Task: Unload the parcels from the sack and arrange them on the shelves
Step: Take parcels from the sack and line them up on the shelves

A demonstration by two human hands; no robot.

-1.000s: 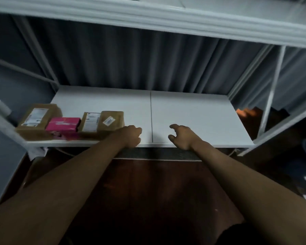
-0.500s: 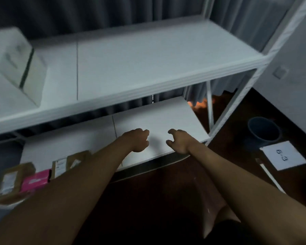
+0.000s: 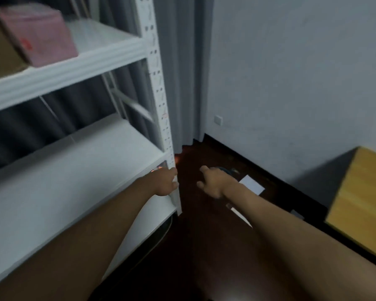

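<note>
Both of my arms reach forward and hold nothing. My left hand (image 3: 164,181) hovers at the right front corner of the white shelf unit, its fingers loosely curled beside the upright post (image 3: 159,88). My right hand (image 3: 214,181) hangs over the dark floor to the right of the shelves, fingers relaxed and spread. A pink parcel (image 3: 37,33) and a brown box (image 3: 0,51) sit on the upper shelf (image 3: 85,61) at the top left. The lower shelf (image 3: 74,170) shows bare white board. No sack is in view.
A grey curtain (image 3: 182,72) hangs behind the shelves, beside a grey wall with a socket (image 3: 218,120). White paper sheets (image 3: 251,184) lie on the dark wooden floor (image 3: 204,246). A yellow wooden tabletop (image 3: 360,198) juts in at the right.
My view has swung right and up, from the low shelf with its parcels to the unit's right end and the wall. Both hands stayed empty and moved right with it.
</note>
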